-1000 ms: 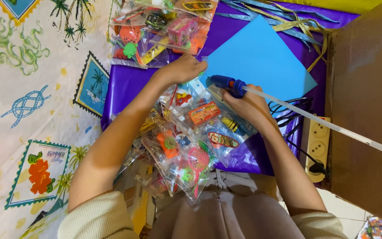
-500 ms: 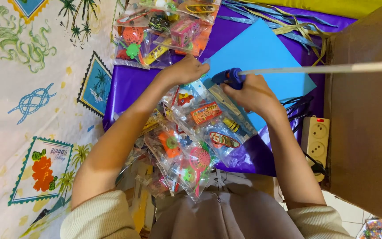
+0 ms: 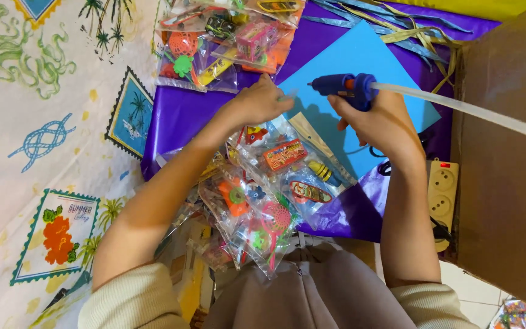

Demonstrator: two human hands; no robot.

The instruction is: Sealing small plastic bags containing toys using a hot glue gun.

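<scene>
Clamping the right hand (image 3: pixel 385 122) grip around a blue glue gun (image 3: pixel 343 86), nozzle beside the left hand (image 3: pixel 260 100) fingertips

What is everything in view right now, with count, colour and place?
glue gun: one, blue, over the blue sheet, clear glue stick running out its back to the right
blue sheet: one, light blue, on the purple sheet
purple sheet: one, glossy, spread across the middle
toy packets: a string of clear bags with mixed bright toys, draped from the lap up to the sheet
more toy packets: a pile, top centre
ribbon strips: several, blue and gold, top right
power strip: one, cream, right
cardboard box: one, brown, right edge
printed cloth: white with stamp pictures, left
left hand: pressing the blue sheet's edge
right hand: holding the glue gun
</scene>
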